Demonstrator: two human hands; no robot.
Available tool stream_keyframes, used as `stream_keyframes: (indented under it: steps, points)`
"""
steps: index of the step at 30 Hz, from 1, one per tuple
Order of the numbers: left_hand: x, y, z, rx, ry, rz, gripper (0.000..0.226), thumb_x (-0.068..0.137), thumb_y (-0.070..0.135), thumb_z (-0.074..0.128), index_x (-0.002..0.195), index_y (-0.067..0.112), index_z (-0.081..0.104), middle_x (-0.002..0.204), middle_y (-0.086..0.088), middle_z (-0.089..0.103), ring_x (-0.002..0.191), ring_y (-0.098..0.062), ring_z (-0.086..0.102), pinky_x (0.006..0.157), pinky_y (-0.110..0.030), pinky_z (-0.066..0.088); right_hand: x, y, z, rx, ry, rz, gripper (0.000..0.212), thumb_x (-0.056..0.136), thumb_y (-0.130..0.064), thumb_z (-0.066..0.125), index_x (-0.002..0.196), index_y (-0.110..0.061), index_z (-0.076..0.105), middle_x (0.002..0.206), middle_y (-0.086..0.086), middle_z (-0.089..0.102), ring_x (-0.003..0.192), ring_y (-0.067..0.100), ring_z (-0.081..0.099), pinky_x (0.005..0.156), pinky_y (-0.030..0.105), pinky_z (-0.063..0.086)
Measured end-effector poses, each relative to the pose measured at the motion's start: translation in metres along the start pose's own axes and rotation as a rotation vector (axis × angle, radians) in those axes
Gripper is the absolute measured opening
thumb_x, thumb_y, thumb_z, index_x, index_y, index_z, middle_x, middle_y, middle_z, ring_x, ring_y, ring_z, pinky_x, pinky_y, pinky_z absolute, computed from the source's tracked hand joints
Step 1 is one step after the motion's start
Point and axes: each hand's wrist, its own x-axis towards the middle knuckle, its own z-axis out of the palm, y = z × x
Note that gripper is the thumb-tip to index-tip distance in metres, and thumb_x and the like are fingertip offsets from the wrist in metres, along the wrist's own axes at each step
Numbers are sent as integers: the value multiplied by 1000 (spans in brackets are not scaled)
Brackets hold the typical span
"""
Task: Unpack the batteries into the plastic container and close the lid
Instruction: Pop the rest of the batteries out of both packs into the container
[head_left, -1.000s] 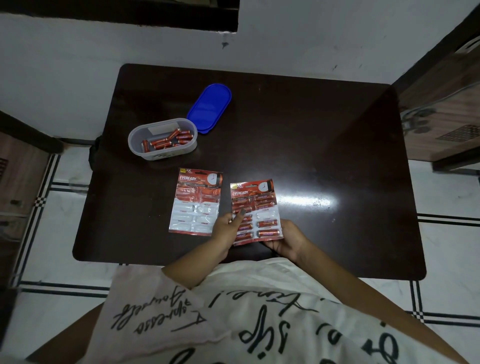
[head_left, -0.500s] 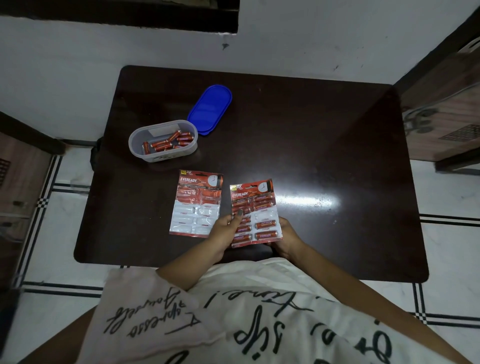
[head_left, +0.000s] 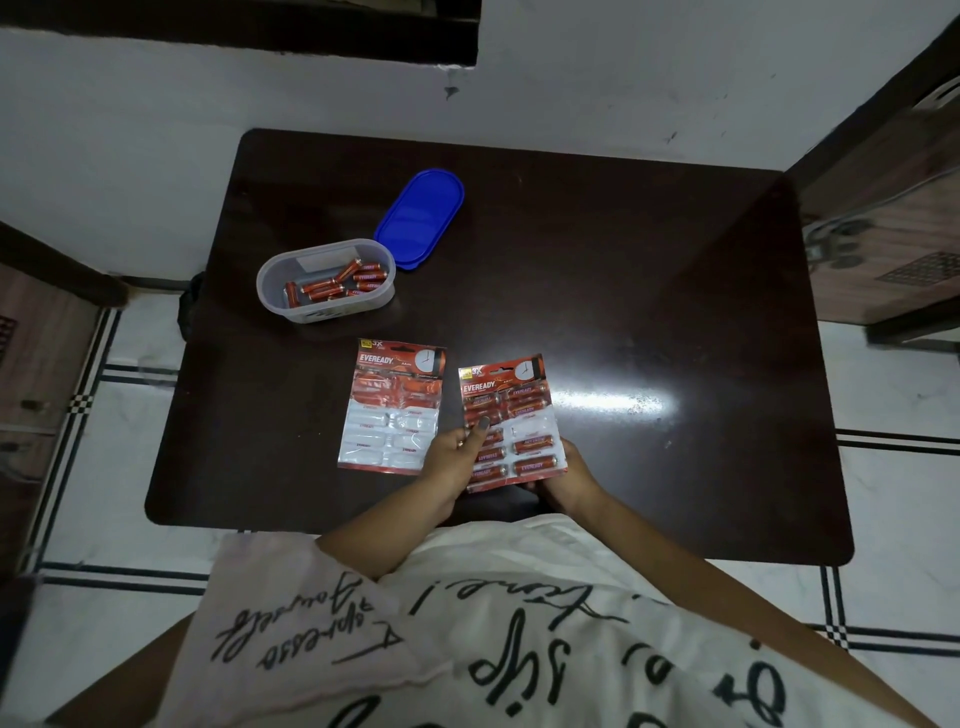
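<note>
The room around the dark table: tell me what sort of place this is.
Probably a room in a home, not a workshop. A small dark wooden table stands against a plain white wall, on a white tiled floor with black border lines, with wooden furniture beside it.

the table (head_left: 597, 291) is very dark brown and shiny, with a white glare spot. the lid (head_left: 418, 218) is bright blue. the tub (head_left: 324, 306) is clear and a bit grey, and the batteries (head_left: 337, 283) in it are red-orange. both packs (head_left: 511, 421) are red with white words, and the left pack (head_left: 392, 405) is mostly white below. the shirt (head_left: 519, 623) is white with black writing. the floor (head_left: 898, 405) is white with black lines and small checks. the wall (head_left: 623, 78) is white.
</note>
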Motion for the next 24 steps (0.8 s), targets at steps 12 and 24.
stream_keyframes:
  steps: [12, 24]
  points:
    - [0, 3, -4, 28, -19, -17, 40, 92, 49, 56, 99, 11, 68, 86, 0, 74, 72, -10, 71, 57, -19, 50, 1, 1, 6, -111, 30, -98, 22, 98, -2, 53, 80, -7, 65, 78, 9, 70, 70, 21, 69, 69, 33, 59]
    - [10, -5, 0, 112, 62, 37, 40, 90, 51, 59, 94, 13, 72, 89, -3, 76, 80, -18, 72, 75, -31, 57, 0, -6, 6, 129, -4, 64, 25, 100, -16, 50, 106, -3, 71, 104, 20, 74, 96, 39, 71, 91, 48, 56]
